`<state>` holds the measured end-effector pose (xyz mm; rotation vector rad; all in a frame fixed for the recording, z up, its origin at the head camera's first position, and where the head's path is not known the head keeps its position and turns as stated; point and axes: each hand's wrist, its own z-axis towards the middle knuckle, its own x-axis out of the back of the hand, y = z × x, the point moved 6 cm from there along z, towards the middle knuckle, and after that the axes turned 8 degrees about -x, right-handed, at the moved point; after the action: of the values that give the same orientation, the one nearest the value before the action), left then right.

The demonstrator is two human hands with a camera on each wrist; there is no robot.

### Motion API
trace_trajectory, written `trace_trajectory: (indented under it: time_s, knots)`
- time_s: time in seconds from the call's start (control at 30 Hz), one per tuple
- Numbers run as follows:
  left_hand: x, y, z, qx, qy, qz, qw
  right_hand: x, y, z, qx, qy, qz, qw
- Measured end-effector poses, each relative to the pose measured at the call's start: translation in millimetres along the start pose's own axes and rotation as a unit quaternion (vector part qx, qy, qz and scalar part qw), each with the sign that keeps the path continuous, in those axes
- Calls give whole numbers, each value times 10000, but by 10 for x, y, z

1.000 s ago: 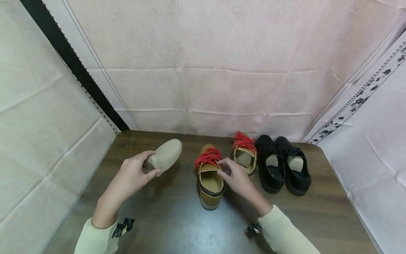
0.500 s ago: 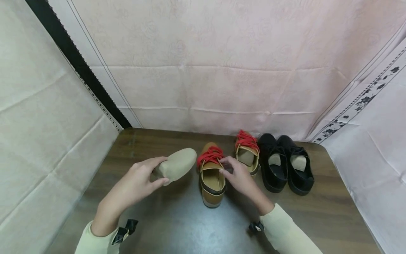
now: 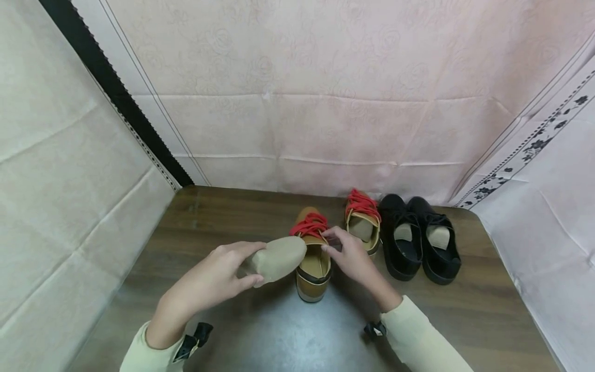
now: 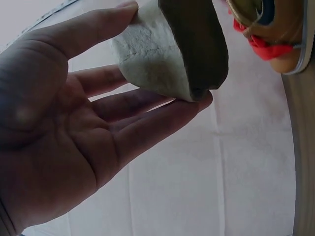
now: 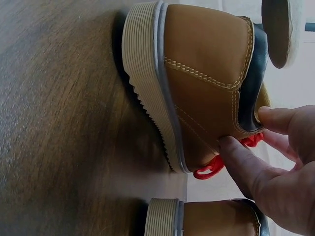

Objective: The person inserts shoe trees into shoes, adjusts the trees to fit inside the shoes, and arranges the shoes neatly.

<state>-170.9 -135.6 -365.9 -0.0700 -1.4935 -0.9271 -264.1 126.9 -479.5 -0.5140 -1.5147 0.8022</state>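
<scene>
My left hand (image 3: pixel 218 274) holds a beige, rounded shoe insert (image 3: pixel 282 257) between thumb and fingers, raised at the left side of a brown shoe (image 3: pixel 311 290) with red laces. In the head view the insert overlaps part of that shoe's opening. The left wrist view shows the insert's rough pale end (image 4: pixel 147 54) between thumb and fingertips. My right hand (image 3: pixel 351 258) pinches the right edge of the shoe's opening near the laces. Up close in the right wrist view, the shoe's brown side (image 5: pixel 204 46) stands on a ridged sole, upright on the table.
A second brown shoe (image 3: pixel 370 247) with red laces stands right of my right hand, a beige insert (image 3: pixel 360 228) inside. Beyond it are two black shoes (image 3: pixel 400 258), each with a similar insert. The wooden table (image 3: pixel 223 212) ends at a cloth backdrop (image 3: pixel 297 129).
My left hand has carried the insert right and toward me, from apart from the shoe to beside its opening. The right hand keeps its hold on the shoe's edge.
</scene>
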Motion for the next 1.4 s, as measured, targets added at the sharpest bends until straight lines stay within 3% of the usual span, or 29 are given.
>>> trace_trajectory:
  time_s: [0.47,0.77,1.4]
  knots:
    - [-190,195,203,-106,-289,26,9995,26,-11,12,31,-3,58,10000]
    - [-298,258,333,-257,-369,398,9982,28,-5,-1,14,-23,95,10000]
    - [-515,286,589,-29,-309,678,9972,15,5,-16,12,-64,76,9999]
